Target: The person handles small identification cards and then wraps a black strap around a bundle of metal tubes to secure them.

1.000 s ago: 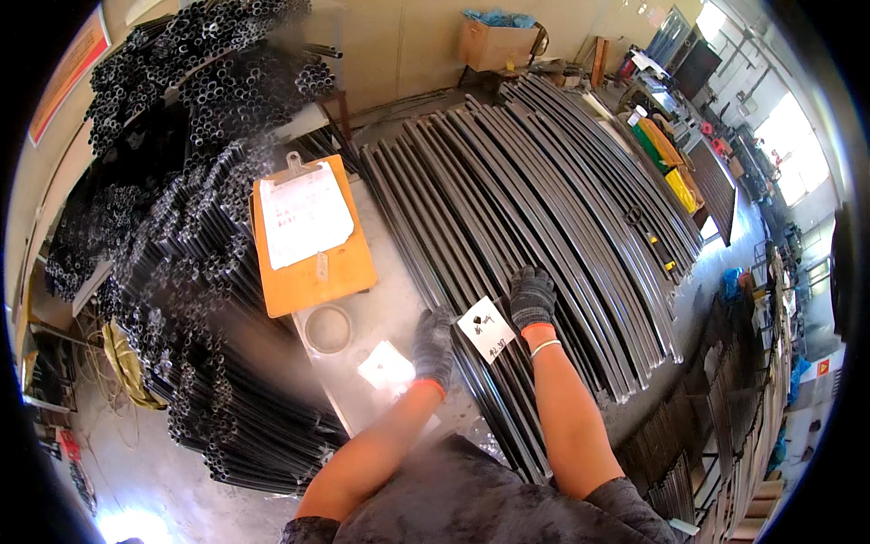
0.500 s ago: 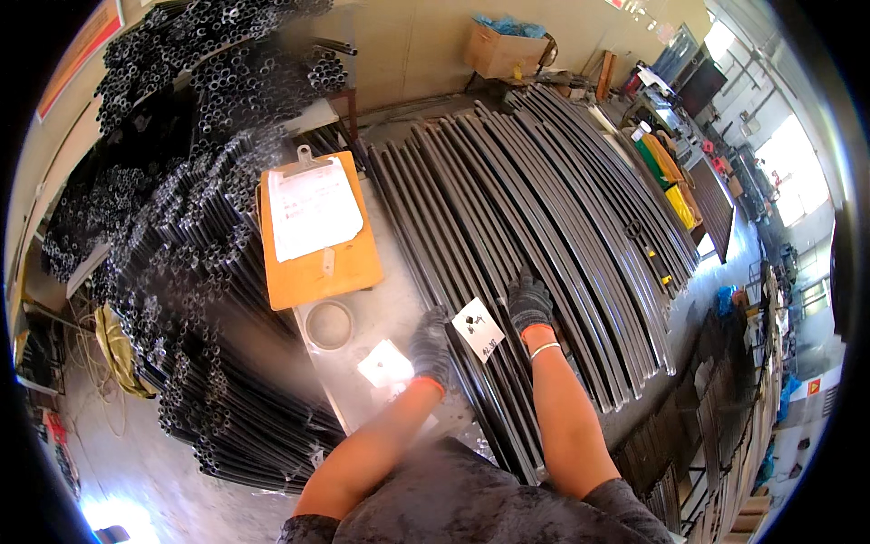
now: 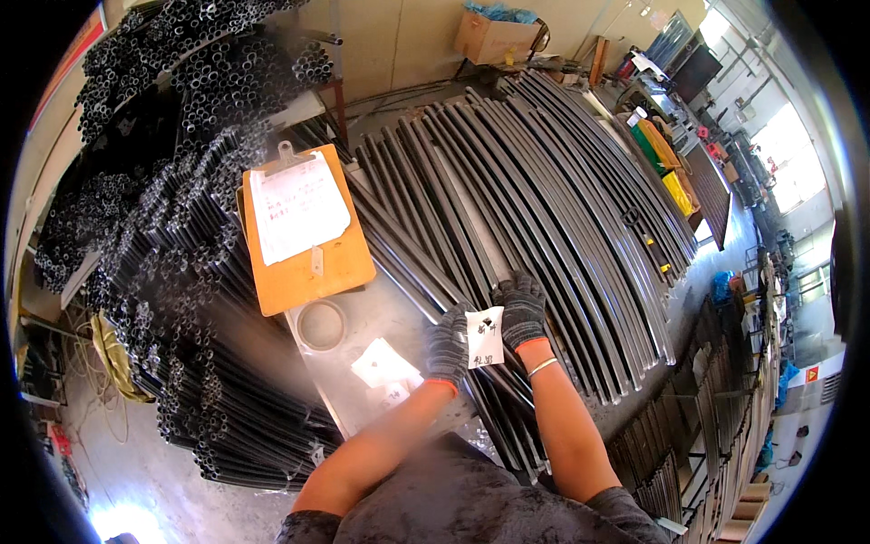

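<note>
Long dark metal tubes (image 3: 497,410) run lengthwise below me, a narrow group of them squeezed together between my hands. My left hand (image 3: 447,344), in a dark knit glove with an orange cuff, is closed round the group's left side. On its right side my right hand (image 3: 520,311), gloved alike, has its fingers curled over the tubes. A white card (image 3: 485,340) with dark handwriting lies on the tubes between both hands. The fingertips are partly hidden among the tubes.
Left of the tubes, a pale bench (image 3: 319,367) carries a clipboard (image 3: 313,284) with papers, a round ring-shaped item (image 3: 323,325) and white cards (image 3: 385,364). Big stacks of black tubes (image 3: 208,236) stand further left. More tubes (image 3: 580,227) lie side by side to the right. A cardboard box (image 3: 497,38) stands at the back.
My hands have come closer together, pressing the tubes into a tighter group. Some tubes now slant across the others, with a gap at their right. The card has turned more upright.
</note>
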### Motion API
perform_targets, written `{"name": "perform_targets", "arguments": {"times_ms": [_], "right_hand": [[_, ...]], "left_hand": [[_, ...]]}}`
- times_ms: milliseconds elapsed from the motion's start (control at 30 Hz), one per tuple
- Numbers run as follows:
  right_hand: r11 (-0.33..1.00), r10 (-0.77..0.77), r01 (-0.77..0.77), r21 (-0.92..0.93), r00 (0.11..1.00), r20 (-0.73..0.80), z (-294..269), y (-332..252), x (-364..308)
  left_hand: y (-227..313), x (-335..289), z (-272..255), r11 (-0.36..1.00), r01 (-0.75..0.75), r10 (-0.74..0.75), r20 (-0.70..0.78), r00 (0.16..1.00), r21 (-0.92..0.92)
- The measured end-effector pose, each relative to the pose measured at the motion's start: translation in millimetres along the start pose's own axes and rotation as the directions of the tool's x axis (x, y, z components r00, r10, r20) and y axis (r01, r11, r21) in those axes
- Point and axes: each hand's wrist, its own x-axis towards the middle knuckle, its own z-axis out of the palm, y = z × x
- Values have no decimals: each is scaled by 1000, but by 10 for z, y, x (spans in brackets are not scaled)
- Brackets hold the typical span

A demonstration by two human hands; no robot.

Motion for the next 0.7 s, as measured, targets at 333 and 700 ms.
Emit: {"name": "perform_targets", "arguments": {"times_ms": [333, 700], "right_hand": [[717, 120, -38, 696, 990, -70, 758, 757, 418], [966, 140, -135, 222, 990, -6, 281, 425, 415]], "left_hand": [[15, 96, -67, 772, -260, 149, -232, 961, -580], [525, 130, -407, 345, 433, -699, 80, 710, -833]]}}
